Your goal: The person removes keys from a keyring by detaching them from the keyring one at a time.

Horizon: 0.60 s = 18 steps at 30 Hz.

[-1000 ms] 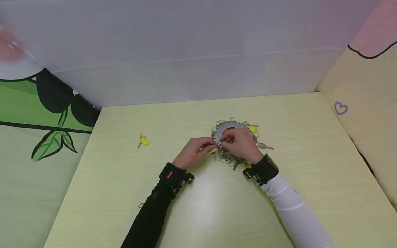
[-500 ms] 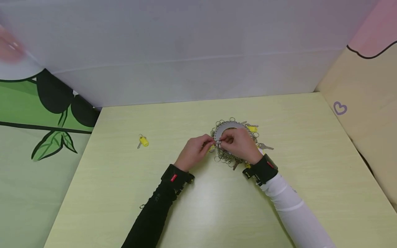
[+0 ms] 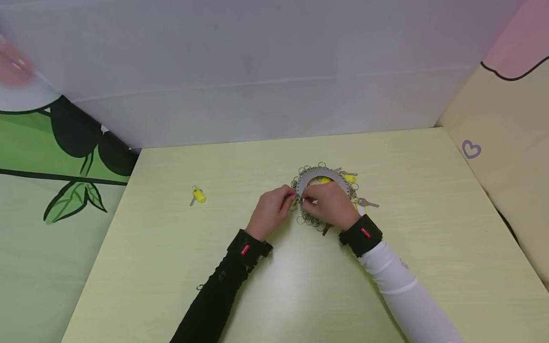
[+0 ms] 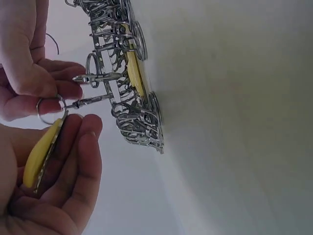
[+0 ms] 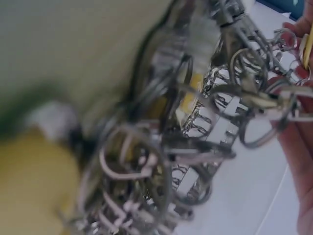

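Observation:
A large metal key ring (image 3: pixel 305 175) lies on the table with many small snap hooks and split rings around its rim. My left hand (image 3: pixel 271 209) is at its left side, holding a yellow key tag (image 4: pixel 41 152) with a key against it between thumb and fingers. The tag's split ring (image 4: pixel 43 117) meets the end of a snap hook (image 4: pixel 90 101) that points out from the big ring. With its fingertips, my right hand (image 3: pixel 331 205) pinches that snap hook, covering part of it. Whether the split ring is inside the hook, I cannot tell.
Another yellow-tagged key (image 3: pixel 198 194) lies alone on the left of the table (image 3: pixel 150 238). More yellow tags (image 3: pixel 350 179) and a key (image 3: pixel 369 203) hang at the big ring's right side. A white wall (image 3: pixel 274 109) stands behind.
My left hand has shifted slightly right, bringing the tag closer to the hook. The right hand has turned at the wrist and come down a little, uncovering a yellow tag inside the big ring.

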Available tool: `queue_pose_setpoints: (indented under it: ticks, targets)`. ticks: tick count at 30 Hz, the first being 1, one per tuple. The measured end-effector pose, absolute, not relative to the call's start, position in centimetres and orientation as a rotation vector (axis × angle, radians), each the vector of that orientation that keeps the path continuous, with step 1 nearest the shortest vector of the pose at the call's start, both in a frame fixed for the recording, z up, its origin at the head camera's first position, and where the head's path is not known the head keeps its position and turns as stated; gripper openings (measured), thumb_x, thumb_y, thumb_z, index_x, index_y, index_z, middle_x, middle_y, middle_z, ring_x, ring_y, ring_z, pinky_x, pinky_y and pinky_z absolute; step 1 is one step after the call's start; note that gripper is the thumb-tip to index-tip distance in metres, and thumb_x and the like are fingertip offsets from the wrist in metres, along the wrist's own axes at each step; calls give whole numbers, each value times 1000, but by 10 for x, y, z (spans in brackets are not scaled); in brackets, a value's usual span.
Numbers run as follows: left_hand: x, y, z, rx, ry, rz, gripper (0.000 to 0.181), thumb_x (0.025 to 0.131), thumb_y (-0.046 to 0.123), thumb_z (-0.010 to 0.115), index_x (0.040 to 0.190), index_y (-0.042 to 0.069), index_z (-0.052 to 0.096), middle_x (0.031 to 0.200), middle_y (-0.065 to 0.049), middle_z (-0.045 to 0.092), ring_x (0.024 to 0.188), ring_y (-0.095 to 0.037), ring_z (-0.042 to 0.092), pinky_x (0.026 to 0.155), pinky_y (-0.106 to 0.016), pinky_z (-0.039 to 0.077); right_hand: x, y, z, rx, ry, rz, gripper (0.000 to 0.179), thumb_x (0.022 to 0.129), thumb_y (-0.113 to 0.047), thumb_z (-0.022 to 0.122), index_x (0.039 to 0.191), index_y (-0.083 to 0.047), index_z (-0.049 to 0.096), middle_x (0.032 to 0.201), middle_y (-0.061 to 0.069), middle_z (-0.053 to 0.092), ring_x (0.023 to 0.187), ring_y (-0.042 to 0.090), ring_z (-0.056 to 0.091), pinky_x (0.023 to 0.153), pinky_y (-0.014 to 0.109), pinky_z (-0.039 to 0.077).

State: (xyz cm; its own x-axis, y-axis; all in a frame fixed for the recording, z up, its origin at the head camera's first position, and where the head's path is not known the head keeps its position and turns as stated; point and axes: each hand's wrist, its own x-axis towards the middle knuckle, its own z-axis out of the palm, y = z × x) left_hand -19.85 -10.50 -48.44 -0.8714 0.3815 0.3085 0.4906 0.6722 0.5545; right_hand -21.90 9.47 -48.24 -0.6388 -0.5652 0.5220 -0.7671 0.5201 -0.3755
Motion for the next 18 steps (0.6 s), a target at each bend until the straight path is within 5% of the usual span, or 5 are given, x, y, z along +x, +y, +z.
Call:
queue_pose_setpoints:
  ticks: [7,14,18]
  targets:
    - [-198,-104,-486,-654,-2727,-1092,9,104,9,64,103,5,72,92,-7,74,74,-12,62,67,-28,53,-217,93,-478,1200,-2358,699,29,78,4,68,65,-14,49,59,-9,35,54,2,26,52,19,22]
    - [-200,-106,-488,-580,-2698,-1357,11,104,12,64,105,6,73,93,-7,76,77,-12,64,68,-26,52,-216,93,-477,1211,-2352,681,32,78,3,68,64,-15,46,58,-9,33,53,2,24,52,19,21]
    - [-199,-107,-488,-580,-2694,-1418,13,105,13,63,112,5,71,92,-7,75,79,-14,68,70,-28,54,-218,94,-480,1183,-2367,739,23,78,4,67,67,-13,55,59,-7,45,53,2,30,52,18,25]
